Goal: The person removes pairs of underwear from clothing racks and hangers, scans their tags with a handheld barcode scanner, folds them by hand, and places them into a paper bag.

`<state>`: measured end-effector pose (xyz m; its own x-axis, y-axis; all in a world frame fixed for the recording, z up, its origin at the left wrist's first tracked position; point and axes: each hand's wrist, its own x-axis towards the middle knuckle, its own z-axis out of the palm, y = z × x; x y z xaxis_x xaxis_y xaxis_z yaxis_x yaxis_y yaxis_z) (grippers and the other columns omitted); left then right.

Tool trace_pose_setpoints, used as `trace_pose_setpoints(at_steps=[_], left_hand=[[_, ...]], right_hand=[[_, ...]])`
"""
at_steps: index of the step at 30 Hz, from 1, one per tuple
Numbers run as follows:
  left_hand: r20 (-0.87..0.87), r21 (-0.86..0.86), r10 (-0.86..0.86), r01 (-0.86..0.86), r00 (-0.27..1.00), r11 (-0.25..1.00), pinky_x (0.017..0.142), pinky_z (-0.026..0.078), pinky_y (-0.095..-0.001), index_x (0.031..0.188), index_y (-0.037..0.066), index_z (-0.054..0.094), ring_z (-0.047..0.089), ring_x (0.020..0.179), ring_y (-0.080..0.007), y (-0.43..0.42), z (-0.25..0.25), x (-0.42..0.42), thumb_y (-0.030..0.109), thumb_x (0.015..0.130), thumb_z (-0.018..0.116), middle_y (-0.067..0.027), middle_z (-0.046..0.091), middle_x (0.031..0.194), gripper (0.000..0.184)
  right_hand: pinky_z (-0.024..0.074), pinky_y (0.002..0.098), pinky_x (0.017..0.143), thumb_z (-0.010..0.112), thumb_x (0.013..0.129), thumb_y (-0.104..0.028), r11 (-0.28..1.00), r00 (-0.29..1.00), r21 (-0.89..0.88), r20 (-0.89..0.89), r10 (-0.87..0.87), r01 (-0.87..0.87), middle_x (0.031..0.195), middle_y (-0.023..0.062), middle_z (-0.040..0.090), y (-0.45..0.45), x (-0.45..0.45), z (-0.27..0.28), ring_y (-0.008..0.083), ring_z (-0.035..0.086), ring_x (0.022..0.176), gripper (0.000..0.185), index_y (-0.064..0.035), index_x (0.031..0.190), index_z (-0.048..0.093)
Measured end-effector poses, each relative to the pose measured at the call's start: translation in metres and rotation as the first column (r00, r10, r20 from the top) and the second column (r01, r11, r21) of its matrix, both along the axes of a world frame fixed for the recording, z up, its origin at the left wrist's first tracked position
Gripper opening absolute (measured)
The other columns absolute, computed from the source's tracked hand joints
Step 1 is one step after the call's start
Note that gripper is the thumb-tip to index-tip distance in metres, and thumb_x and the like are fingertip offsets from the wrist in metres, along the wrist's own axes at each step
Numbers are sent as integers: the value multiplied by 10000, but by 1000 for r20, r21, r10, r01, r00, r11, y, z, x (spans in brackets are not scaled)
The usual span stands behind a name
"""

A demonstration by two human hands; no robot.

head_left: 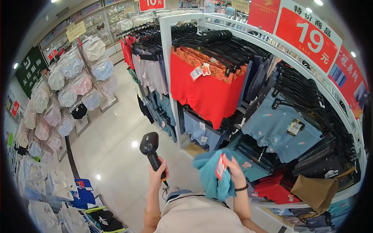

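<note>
Head view, left hand: your left hand is closed around the handle of the black scanner, its head pointing up and away from you; a cord hangs below the grip.
Head view, right hand: your right hand grips the teal garment, which hangs bunched in front of your torso, slightly blurred; a red-and-white tag shows by your fingers, and a dark beaded bracelet circles your wrist.
Room around the scanner: open floor lies beyond and to the left of it, and the garment is apart from it on the right.
Room around the garment: tight on the right, where it overlaps the lower part of the rack in view; whether they touch, you cannot tell from here.
Rack edge: the white frame has an upright beyond your hands, and its top rail curves away to the right.
Rack load: red garments hang in front, light-blue shorts farther right, and a brown paper-like piece sits at the lower right.
Floor: pale, glossy tiles reflect the lights and form an aisle between the rack and the left-hand displays.
Shop: pastel underwear hangs in rows on the left; a red-and-white "19" sign stands above the rack.
</note>
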<state>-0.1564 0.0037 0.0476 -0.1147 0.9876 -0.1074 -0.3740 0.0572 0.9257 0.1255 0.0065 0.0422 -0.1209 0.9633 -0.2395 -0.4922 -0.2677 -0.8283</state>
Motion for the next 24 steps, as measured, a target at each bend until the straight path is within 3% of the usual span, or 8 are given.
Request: trace_pose_setpoints(at_steps=[1,2,5,9,10,12,18,24], left_hand=[[35,-24,-53,53,998,998,397,366,-216,862,58,447,496,471,-107,-5,0,-8,154,838,597,-39,483,562,180],[42,-20,-114,115,993,993,407,370,-222,898,48,460,478,447,-110,-9,-4,-15,194,848,576,-41,497,592,193],[100,20,-312,312,945,950,414,373,-229,971,32,467,458,428,-111,-25,-1,-15,221,855,564,-43,502,611,243],[155,33,-645,649,748,760,432,386,-222,1105,31,434,472,468,-89,-30,2,3,254,892,529,-63,523,745,322],[116,-6,-666,671,737,742,432,389,-218,1121,35,430,478,469,-86,-30,-1,12,257,895,528,-58,522,740,331],[45,-33,-721,723,691,691,426,391,-216,1173,47,399,485,459,-85,-27,-7,25,253,900,526,-48,526,715,365],[82,-62,-740,744,668,665,415,392,-213,1230,52,342,494,449,-88,-26,-7,26,205,886,546,-75,564,719,429],[-88,-85,-770,765,632,638,411,389,-211,1230,41,377,495,448,-82,-29,10,29,210,861,582,-74,605,741,455]], right_hand=[[457,261,783,593,878,-200,998,998,-38,-40,-46,45,966,19,603,12,-7,5,94,564,882,232,-44,1044,553],[455,248,760,612,863,-173,989,987,10,62,-148,148,959,19,598,17,-19,11,97,562,845,240,-25,1035,534],[448,243,749,637,836,-127,939,864,307,419,-280,156,952,21,595,24,-36,-13,94,553,825,260,-16,1043,524],[430,237,763,655,801,-83,942,865,329,451,-221,69,942,29,593,18,-47,-14,93,532,848,273,-21,1036,528],[422,239,766,658,793,-73,943,823,329,523,-222,45,930,32,596,18,-48,-17,97,525,852,263,-12,1017,535],[423,247,762,662,789,-72,939,837,326,479,-263,108,916,29,598,16,-52,-28,97,522,838,260,-11,1010,541],[420,250,737,640,827,-161,933,812,320,492,-313,166,862,19,598,8,-44,-42,94,514,803,221,-18,979,566],[419,243,720,635,836,-177,942,796,289,523,-303,169,842,14,600,3,-34,-50,86,508,777,215,-15,965,575]])
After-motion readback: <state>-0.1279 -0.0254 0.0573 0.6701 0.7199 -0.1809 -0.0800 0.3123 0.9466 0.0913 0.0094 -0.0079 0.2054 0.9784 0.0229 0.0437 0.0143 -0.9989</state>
